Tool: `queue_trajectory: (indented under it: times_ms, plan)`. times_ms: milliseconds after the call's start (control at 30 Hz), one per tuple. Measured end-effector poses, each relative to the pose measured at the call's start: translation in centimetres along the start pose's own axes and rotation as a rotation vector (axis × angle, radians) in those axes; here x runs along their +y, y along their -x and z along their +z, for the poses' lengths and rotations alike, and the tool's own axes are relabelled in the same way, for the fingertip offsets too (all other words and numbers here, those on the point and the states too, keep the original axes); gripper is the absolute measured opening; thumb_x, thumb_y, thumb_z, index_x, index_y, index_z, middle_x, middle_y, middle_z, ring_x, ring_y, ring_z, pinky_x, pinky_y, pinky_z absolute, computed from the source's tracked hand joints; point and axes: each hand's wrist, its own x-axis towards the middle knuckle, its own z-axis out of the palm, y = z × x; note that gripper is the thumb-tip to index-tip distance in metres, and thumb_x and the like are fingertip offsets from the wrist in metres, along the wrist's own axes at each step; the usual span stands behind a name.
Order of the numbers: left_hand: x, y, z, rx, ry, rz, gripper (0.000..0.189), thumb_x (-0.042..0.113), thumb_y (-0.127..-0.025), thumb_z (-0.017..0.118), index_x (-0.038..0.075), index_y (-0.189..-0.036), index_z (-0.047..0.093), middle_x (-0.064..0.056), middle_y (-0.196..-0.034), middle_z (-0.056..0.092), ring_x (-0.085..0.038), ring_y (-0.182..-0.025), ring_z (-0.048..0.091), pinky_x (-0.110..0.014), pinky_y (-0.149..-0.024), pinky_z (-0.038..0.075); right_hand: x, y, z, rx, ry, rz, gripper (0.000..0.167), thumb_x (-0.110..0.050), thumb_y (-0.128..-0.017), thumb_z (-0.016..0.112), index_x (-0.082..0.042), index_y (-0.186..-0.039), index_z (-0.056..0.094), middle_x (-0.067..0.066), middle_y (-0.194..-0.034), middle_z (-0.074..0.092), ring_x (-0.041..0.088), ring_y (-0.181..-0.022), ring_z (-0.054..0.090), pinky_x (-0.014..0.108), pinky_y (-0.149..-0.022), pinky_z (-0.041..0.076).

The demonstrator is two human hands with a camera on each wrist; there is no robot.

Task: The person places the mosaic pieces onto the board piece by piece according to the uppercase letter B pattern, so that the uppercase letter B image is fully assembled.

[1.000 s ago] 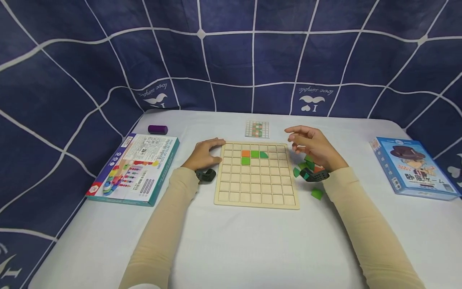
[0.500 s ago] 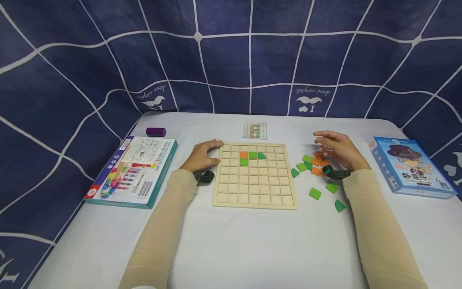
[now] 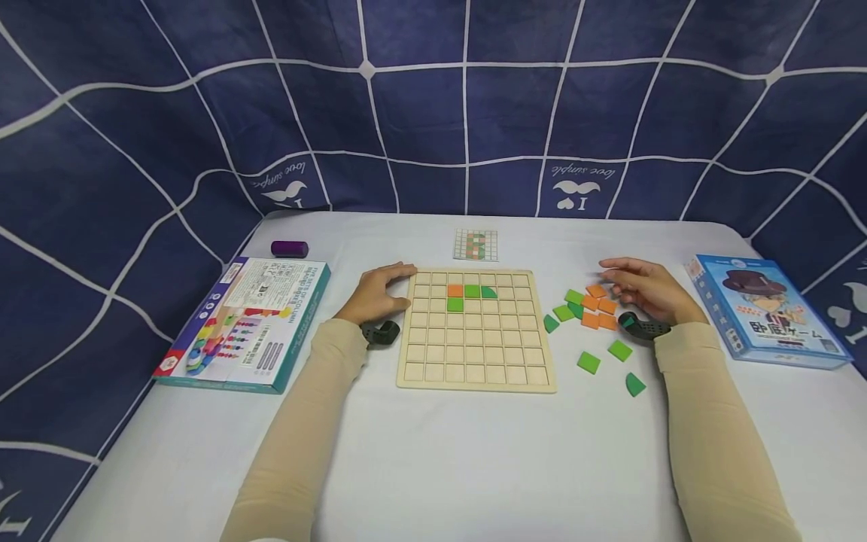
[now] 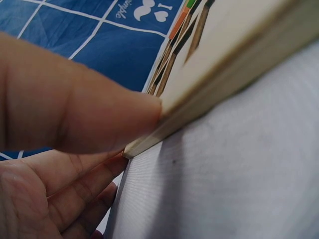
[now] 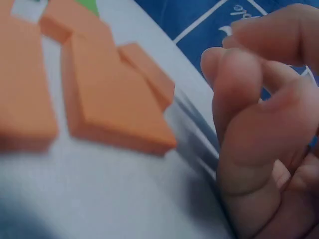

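Note:
My left hand [image 3: 375, 296] touches the upper left corner of a wooden grid board [image 3: 474, 351], fingers straight; in the left wrist view its thumb [image 4: 99, 112] presses the side edge. On the board sit an orange square tile [image 3: 454, 290], a green square tile [image 3: 471, 290], a dark green quarter-circle tile [image 3: 488, 292] and another green square [image 3: 454, 304]. To the right, my right hand [image 3: 650, 290] hovers loosely curled beside orange square tiles [image 3: 590, 321]. The right wrist view shows its thumb and fingertips close together, nothing visible between them.
Loose green squares [image 3: 588, 363] and quarter-circles [image 3: 634, 385] lie right of the board. A small pattern card [image 3: 476, 245] lies behind it. A toy box [image 3: 250, 324] and a purple cylinder [image 3: 289, 249] are at left, a blue game box [image 3: 772, 309] at right.
My right hand has moved right, away from the board and past the tile pile, uncovering the orange and green tiles. The left hand stays at the board's corner. The head view has shifted slightly.

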Motion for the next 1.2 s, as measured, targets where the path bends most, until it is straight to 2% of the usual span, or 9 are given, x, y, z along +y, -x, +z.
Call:
queue_trajectory:
  times_ms: [167,267,367,467,767,1000,1200]
  plan:
    - [0.0,0.0,0.0,0.003,0.001,0.002,0.068,0.003,-0.084,0.075,0.001,-0.151,0.061,-0.016,-0.161,0.055,-0.034,-0.159,0.038,-0.050,-0.134,0.025,0.3,-0.2,0.0,0.022,0.183,0.004,0.025,-0.006,-0.107,0.066,-0.026,-0.111,0.080,-0.011,-0.093,0.071,0.009,-0.068,0.053,0.017,-0.057,0.047]
    - [0.1,0.0,-0.1,0.002,0.005,-0.001,0.068,0.003,-0.085,0.075,0.001,-0.151,0.061,-0.016,-0.161,0.055,-0.034,-0.159,0.038,-0.050,-0.134,0.025,0.3,-0.2,0.2,0.026,0.309,0.004,0.022,-0.004,-0.106,0.067,-0.013,-0.123,0.076,-0.012,-0.093,0.069,0.010,-0.068,0.051,0.019,-0.058,0.046]
    - [0.1,0.0,-0.1,0.002,0.007,-0.001,0.067,0.002,-0.086,0.075,0.001,-0.151,0.061,-0.016,-0.161,0.055,-0.034,-0.159,0.038,-0.050,-0.134,0.025,0.2,-0.2,0.3,0.023,0.409,0.016,0.036,-0.002,-0.102,0.069,0.004,-0.138,0.067,-0.012,-0.096,0.068,0.009,-0.076,0.055,0.019,-0.063,0.051]
    - [0.1,0.0,-0.1,0.002,0.005,-0.001,0.067,0.003,-0.086,0.075,0.001,-0.152,0.061,-0.016,-0.161,0.055,-0.034,-0.159,0.038,-0.050,-0.134,0.025,0.0,-0.2,0.5,0.020,0.480,0.020,0.050,-0.002,-0.098,0.070,0.012,-0.144,0.059,-0.011,-0.097,0.066,0.007,-0.085,0.057,0.018,-0.070,0.054]
    - [0.3,0.1,-0.2,0.004,0.010,-0.001,0.068,0.002,-0.085,0.075,0.001,-0.151,0.061,-0.016,-0.161,0.055,-0.034,-0.159,0.038,-0.050,-0.134,0.025,-0.3,-0.2,0.8,0.050,0.526,0.064,0.057,-0.008,-0.096,0.075,0.012,-0.146,0.057,-0.006,-0.087,0.058,0.008,-0.077,0.055,0.021,-0.064,0.050]
    - [0.3,0.1,-0.1,0.003,0.012,-0.014,0.069,0.003,-0.084,0.075,0.001,-0.151,0.061,-0.016,-0.161,0.055,-0.033,-0.159,0.038,-0.049,-0.134,0.025,-0.3,-0.2,1.1,0.075,0.533,0.048,0.053,-0.011,-0.098,0.077,0.013,-0.141,0.059,-0.006,-0.083,0.056,0.009,-0.065,0.050,0.022,-0.058,0.046]
    - [0.3,0.1,-0.1,-0.002,0.013,-0.024,0.070,0.002,-0.084,0.076,0.001,-0.152,0.060,-0.015,-0.162,0.054,-0.032,-0.160,0.037,-0.048,-0.134,0.023,-0.5,-0.3,1.5,0.080,0.570,0.025,0.052,-0.016,-0.099,0.077,0.012,-0.139,0.059,-0.003,-0.088,0.060,0.011,-0.063,0.051,0.023,-0.057,0.047]
